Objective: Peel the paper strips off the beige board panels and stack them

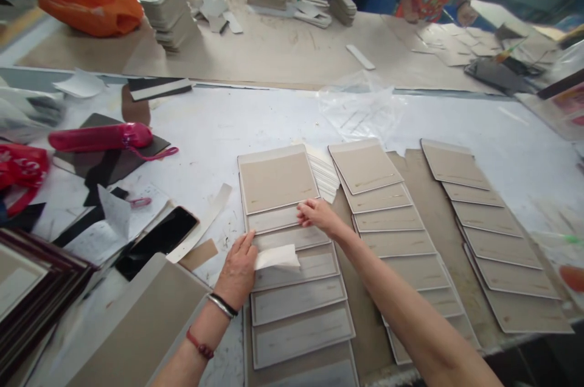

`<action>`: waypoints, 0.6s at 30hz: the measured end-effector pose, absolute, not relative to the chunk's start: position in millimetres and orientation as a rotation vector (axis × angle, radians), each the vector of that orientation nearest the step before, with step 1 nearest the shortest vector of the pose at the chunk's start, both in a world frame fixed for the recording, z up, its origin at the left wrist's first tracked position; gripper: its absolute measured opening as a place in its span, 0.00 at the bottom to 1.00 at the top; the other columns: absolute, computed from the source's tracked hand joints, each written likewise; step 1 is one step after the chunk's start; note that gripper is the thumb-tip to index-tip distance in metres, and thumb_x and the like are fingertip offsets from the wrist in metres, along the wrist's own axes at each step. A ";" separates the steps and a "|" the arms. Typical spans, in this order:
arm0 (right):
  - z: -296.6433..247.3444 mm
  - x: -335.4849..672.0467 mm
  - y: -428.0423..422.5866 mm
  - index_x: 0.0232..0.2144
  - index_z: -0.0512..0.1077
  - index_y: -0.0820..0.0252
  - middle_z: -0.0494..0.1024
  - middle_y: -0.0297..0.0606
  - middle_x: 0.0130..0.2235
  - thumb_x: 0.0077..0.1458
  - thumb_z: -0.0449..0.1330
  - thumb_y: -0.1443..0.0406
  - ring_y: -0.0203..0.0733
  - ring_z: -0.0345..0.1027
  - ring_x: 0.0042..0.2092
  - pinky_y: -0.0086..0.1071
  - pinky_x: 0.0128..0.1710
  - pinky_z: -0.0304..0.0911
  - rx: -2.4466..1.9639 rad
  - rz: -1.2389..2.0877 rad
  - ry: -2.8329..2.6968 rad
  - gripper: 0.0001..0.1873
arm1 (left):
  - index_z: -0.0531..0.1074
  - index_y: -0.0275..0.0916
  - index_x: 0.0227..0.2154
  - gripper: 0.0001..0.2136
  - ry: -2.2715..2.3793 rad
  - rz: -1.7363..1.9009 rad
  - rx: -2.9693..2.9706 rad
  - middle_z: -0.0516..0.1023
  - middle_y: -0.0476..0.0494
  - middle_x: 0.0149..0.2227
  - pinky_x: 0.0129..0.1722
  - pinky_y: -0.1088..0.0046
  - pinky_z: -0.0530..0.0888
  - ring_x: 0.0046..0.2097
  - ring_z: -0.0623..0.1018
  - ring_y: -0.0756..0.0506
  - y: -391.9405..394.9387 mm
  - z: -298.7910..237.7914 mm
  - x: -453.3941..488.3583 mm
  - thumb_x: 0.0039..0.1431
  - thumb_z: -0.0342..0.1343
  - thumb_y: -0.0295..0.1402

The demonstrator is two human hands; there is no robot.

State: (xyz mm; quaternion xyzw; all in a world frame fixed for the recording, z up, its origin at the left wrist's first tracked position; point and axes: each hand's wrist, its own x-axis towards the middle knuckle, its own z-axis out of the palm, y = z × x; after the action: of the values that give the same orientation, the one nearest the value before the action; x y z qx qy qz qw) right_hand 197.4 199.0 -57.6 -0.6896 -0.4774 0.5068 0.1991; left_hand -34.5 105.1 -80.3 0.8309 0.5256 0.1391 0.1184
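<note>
Left hand: fingers close together on the side of the left row of panels, apparently steadying it; paper slip juts out there, cannot tell if gripped. Right hand: fingertips drawn narrow at lower edge of the farthest panel; contents unclear. Middle row and right row, toward near edge of desk: overlapped, presumably keeping strips exposed.

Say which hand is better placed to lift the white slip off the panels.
Probably the left hand, which is at one end of the white slip; the right hand is farther up, near the left column's top panel.
</note>
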 end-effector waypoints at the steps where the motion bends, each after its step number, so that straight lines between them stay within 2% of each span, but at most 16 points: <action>1: -62.1 196.9 200.0 0.25 0.65 0.63 0.73 0.39 0.24 0.53 0.52 0.63 0.36 0.69 0.27 0.29 0.28 0.65 -1.922 1.449 -1.267 0.09 | 0.66 0.33 0.23 0.12 1.528 0.437 2.402 0.68 0.28 0.50 0.51 0.61 0.69 0.52 0.67 0.38 106.2 -80.8 -36.1 0.47 0.42 0.13; 4: -68.6 208.0 200.4 0.25 0.63 0.63 0.72 0.41 0.25 0.55 0.47 0.64 0.35 0.68 0.26 0.28 0.26 0.65 -1.957 1.351 -1.121 0.10 | 0.66 0.36 0.22 0.10 1.467 0.599 2.168 0.71 0.30 0.47 0.51 0.58 0.68 0.51 0.69 0.39 109.8 -76.7 -43.2 0.48 0.43 0.17; 6: -63.8 217.0 194.1 0.26 0.62 0.62 0.72 0.39 0.27 0.54 0.47 0.63 0.35 0.68 0.27 0.27 0.26 0.64 -1.964 1.255 -1.094 0.09 | 0.68 0.37 0.25 0.06 1.513 0.729 1.725 0.74 0.34 0.41 0.48 0.56 0.69 0.47 0.71 0.39 109.1 -66.9 -46.0 0.51 0.47 0.25; 7: -58.7 218.6 188.4 0.26 0.62 0.62 0.72 0.38 0.27 0.53 0.49 0.62 0.35 0.67 0.27 0.27 0.25 0.64 -1.955 1.228 -1.107 0.09 | 0.68 0.37 0.26 0.05 1.536 0.767 1.466 0.75 0.35 0.36 0.44 0.57 0.71 0.43 0.73 0.39 107.1 -59.7 -45.5 0.52 0.48 0.31; 9: -44.8 213.0 172.4 0.27 0.65 0.62 0.71 0.36 0.27 0.51 0.52 0.60 0.35 0.66 0.29 0.26 0.26 0.62 -1.875 1.281 -1.191 0.10 | 0.68 0.36 0.28 0.12 1.533 0.778 1.050 0.74 0.40 0.28 0.32 0.62 0.74 0.32 0.75 0.42 100.2 -42.9 -39.4 0.52 0.49 0.42; 11: -29.0 197.2 153.3 0.28 0.67 0.63 0.71 0.35 0.27 0.50 0.54 0.57 0.36 0.65 0.30 0.27 0.26 0.61 -1.720 1.444 -1.308 0.13 | 0.67 0.35 0.27 0.17 1.429 0.765 0.831 0.70 0.46 0.21 0.21 0.70 0.70 0.22 0.70 0.48 91.8 -26.4 -27.5 0.51 0.50 0.48; 14: -8.6 167.2 127.8 0.32 0.69 0.63 0.71 0.35 0.30 0.49 0.55 0.55 0.35 0.64 0.31 0.27 0.28 0.60 -1.484 1.679 -1.422 0.16 | 0.66 0.36 0.27 0.19 1.226 0.783 0.523 0.62 0.55 0.15 0.15 0.78 0.61 0.15 0.61 0.54 81.0 -10.7 -8.0 0.45 0.57 0.49; 18: 4.7 139.4 109.9 0.30 0.68 0.62 0.71 0.34 0.27 0.48 0.57 0.54 0.35 0.63 0.30 0.28 0.29 0.59 -1.316 1.787 -1.338 0.16 | 0.67 0.36 0.27 0.22 1.165 0.797 0.434 0.61 0.56 0.14 0.13 0.80 0.57 0.14 0.58 0.56 70.3 -7.5 5.1 0.40 0.61 0.50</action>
State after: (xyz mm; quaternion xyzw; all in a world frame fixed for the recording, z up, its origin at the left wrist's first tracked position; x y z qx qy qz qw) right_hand 139.4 109.9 4.7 -0.4887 -0.4968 0.6637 0.2718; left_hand 5.1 70.3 -7.5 0.1976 0.5311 0.3634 0.7394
